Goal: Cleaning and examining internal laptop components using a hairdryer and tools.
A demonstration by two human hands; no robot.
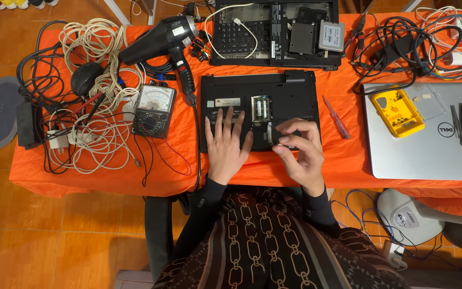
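Note:
A black laptop (295, 91) lies upside down on the orange table (177, 160), its bottom panel off and green memory modules (261, 108) showing. My left hand (225, 147) rests flat on the laptop's left half, fingers spread. My right hand (301, 152) is over the laptop's near right corner. Its thumb and fingers pinch together at an open bay, and whatever is between them is too small to make out.
A red screwdriver (337, 118) lies right of the laptop. A second opened laptop (274, 33) sits behind. A black heat gun (166, 40), an analog multimeter (154, 111) and tangled cables (94, 134) fill the left. A silver laptop (429, 150) with a yellow box (397, 112) is at right.

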